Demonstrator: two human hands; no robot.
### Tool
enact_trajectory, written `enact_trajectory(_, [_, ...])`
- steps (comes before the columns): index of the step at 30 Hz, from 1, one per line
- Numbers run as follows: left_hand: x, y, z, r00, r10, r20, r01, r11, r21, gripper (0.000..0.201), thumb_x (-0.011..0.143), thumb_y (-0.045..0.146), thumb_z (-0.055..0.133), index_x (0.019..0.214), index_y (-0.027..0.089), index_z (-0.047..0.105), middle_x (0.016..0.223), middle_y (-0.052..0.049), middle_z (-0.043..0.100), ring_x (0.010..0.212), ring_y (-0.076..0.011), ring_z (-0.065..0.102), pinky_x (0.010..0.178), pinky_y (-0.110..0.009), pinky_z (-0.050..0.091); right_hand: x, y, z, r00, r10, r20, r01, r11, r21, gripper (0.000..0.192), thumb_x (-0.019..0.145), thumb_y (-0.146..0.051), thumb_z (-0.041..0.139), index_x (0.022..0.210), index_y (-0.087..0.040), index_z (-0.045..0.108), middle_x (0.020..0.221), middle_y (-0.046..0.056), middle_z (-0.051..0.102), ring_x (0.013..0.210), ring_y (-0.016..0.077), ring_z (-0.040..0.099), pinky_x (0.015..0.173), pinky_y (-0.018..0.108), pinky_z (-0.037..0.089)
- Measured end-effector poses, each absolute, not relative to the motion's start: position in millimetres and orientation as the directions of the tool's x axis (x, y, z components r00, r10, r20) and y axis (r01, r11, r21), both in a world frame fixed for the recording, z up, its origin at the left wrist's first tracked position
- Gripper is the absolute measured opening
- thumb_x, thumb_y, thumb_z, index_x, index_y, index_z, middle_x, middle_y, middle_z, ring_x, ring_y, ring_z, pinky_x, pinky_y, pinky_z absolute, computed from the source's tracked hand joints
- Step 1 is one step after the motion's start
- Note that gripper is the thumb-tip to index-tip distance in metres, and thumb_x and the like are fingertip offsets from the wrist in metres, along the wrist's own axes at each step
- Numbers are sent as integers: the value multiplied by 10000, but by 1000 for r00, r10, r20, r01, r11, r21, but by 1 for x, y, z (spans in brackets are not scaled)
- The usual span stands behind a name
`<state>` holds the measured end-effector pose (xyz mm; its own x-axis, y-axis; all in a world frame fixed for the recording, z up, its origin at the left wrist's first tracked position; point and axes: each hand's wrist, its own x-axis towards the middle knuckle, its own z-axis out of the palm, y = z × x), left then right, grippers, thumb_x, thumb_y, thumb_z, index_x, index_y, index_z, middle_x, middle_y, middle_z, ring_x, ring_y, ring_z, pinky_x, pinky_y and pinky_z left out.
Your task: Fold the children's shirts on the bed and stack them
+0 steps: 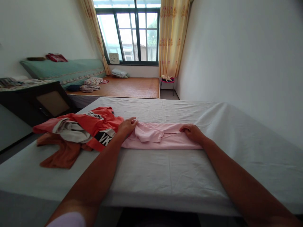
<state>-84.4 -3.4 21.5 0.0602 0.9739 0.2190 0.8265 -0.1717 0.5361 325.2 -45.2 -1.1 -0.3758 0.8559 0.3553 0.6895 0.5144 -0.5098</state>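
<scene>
A pink T-shirt [151, 135] lies folded into a long strip on the white-sheeted table [151, 176], with a sleeve turned over its top. My left hand [127, 127] rests at the strip's left end, fingers stretched out and touching the cloth. At the right end, my right hand [191, 132] is closed, its fingertips pinching the pink fabric along the folded edge. Beside my left forearm is a heap of clothes: a red shirt [104, 117] with black and white lettering, a greyish-white piece [71, 131] and a brown garment [60, 154].
Beyond the table is a low bed [134, 86] with a brown mat and some folded clothes [93, 82]. A dark cabinet [52, 101] stands at the left. Near the curtain [172, 41] is a small stool [167, 80]. A white wall [241, 53] runs along the right.
</scene>
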Motion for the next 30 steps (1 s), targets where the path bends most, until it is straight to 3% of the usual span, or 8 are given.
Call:
enact_trajectory(3, [-82,0,17,150,969,197,552,-247,796,622,748,404,594,1308,136,563,972,-89,709,886,-220,645,823,-348,490,324,-47,0,-367,863,346,681,503,-532,350,674,-47,424,799,-211,706,818,13,719,804,176,653,784,276,492])
enact_trajectory(6, [-82,4,16,84,968,235,377,-249,892,697,687,329,629,1338,103,519,1061,-119,688,935,-220,635,824,-342,500,323,-48,2,-356,871,338,687,489,-537,352,672,-52,424,801,-213,710,818,15,720,805,178,655,784,279,495])
enact_trajectory(10, [-95,0,29,17,952,304,647,-243,723,512,718,341,619,1190,145,637,1173,-124,641,925,-207,632,880,-350,488,322,-50,4,-347,874,341,680,485,-551,346,687,-69,428,807,-214,718,832,20,722,811,184,653,781,287,494])
enact_trajectory(13, [-99,-14,42,243,929,280,678,-369,636,395,804,453,560,1060,182,690,1058,-78,683,916,-201,628,852,-323,496,322,-50,3,-336,884,326,672,467,-575,350,687,-67,432,815,-219,721,833,14,724,809,181,652,786,284,494])
enact_trajectory(17, [-81,-36,45,628,767,136,616,-596,516,434,746,469,659,1091,207,682,1091,-70,669,1022,-231,593,908,-325,465,324,-50,2,-331,888,318,673,459,-581,348,691,-67,435,820,-213,724,831,16,727,805,182,654,786,286,496])
enact_trajectory(21, [-65,-39,40,644,741,192,667,-666,334,333,755,241,600,1072,217,697,1118,-77,650,1074,-236,570,972,-334,418,326,-50,1,-324,897,300,663,441,-605,356,698,-63,429,838,-209,721,858,21,728,831,183,657,806,290,498])
enact_trajectory(25, [-76,-39,50,595,777,203,672,-620,404,324,764,184,498,981,222,736,1004,-41,696,965,-196,617,875,-275,456,328,-50,1,-329,905,271,640,425,-640,354,710,-72,433,853,-216,724,867,13,730,842,184,660,834,300,499])
enact_trajectory(30, [-87,-48,63,656,755,3,590,-515,621,259,700,364,670,897,223,761,818,-3,727,779,-185,641,709,-229,476,329,-49,1,-353,891,286,670,454,-587,355,706,-72,430,835,-219,727,865,16,729,845,188,657,833,304,500])
